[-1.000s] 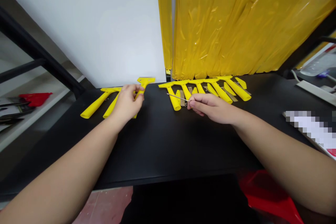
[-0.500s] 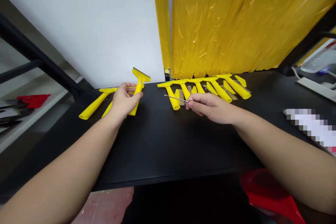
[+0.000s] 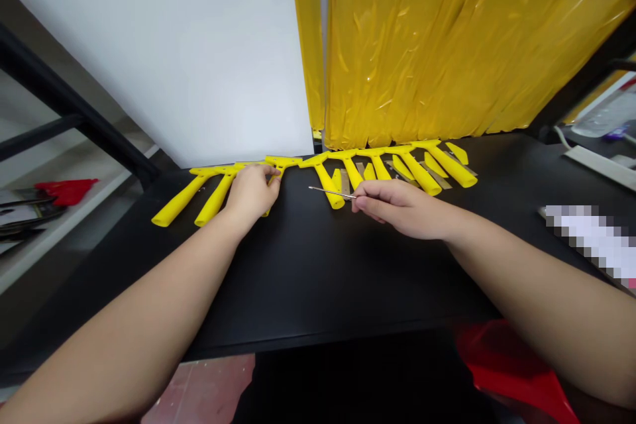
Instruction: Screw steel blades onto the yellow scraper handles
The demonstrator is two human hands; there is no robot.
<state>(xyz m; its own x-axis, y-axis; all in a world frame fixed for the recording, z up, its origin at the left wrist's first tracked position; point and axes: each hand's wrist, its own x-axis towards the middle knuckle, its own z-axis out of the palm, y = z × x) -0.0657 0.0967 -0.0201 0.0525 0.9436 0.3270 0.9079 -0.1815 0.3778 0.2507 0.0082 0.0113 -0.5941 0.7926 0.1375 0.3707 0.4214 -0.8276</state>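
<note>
My left hand (image 3: pixel 254 193) is closed around the neck of a yellow scraper (image 3: pixel 284 162), its head lying level with the row on the black table. The fingers hide most of that scraper's handle. Just left of it lie two more yellow scrapers (image 3: pixel 176 204), handles toward me. In my right hand (image 3: pixel 397 209) is a thin metal screwdriver (image 3: pixel 330 192); its shaft points left and the grip end is hidden in my fingers. Behind this hand, several yellow scraper handles (image 3: pixel 420 173) lie in a row, with yellow end pieces (image 3: pixel 457 153) and flat brownish strips (image 3: pixel 346 184) between them.
The black table (image 3: pixel 318 278) ends in a front edge near me. A white panel (image 3: pixel 199 46) and yellow plastic-wrapped stacks (image 3: pixel 422 46) stand behind. A black frame post (image 3: pixel 99 126) rises at left. A blurred-out flat item (image 3: pixel 591 245) and a white power strip (image 3: pixel 601 169) lie right.
My left hand has lowered the raised yellow scraper onto the table, into line with the others. My right hand with the screwdriver has hardly moved.
</note>
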